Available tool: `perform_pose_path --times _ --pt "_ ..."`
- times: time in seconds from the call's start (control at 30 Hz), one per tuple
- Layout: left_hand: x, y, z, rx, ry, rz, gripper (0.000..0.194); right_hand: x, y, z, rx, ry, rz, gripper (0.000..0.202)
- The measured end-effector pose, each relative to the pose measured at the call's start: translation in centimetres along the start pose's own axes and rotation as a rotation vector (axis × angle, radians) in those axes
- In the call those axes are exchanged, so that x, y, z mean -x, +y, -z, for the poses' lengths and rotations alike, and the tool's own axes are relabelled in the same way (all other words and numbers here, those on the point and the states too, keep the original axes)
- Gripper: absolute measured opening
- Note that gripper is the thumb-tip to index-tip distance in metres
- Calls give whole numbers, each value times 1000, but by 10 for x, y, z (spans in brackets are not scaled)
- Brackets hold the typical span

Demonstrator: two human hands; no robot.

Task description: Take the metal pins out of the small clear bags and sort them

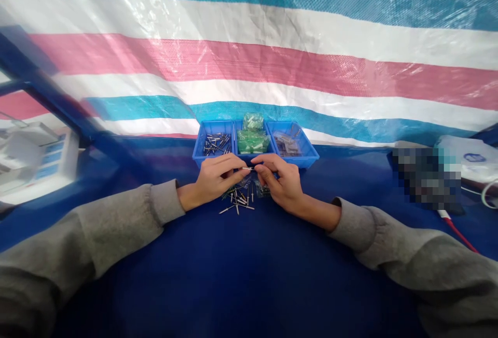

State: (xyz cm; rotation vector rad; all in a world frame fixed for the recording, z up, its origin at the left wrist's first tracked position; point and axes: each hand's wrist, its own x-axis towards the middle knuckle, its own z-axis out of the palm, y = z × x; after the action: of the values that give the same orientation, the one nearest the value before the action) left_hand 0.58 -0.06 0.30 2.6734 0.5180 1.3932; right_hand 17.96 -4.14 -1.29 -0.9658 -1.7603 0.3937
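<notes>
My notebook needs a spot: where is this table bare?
Widest patch: blue tabletop between the gray sleeves, nearer the wearer than the loose rivets. Another lies right of the blue bins, up to the pixelated object. Crowded: around the left hand and right hand, rivets below, bins beyond.

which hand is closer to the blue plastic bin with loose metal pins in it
Left. The left hand is just in front of that bin; the right hand is farther right, in front of the blue plastic bin holding clear plastic packets.

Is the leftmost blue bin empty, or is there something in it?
Not empty: many loose slender metal pins lie inside the leftmost blue bin.
</notes>
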Motion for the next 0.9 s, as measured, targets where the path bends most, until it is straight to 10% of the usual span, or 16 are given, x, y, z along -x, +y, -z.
perform_pose_path --times 0.9 --pt "6 0 1 79 102 140 30 -2 -7 -2 98 3 23 32"
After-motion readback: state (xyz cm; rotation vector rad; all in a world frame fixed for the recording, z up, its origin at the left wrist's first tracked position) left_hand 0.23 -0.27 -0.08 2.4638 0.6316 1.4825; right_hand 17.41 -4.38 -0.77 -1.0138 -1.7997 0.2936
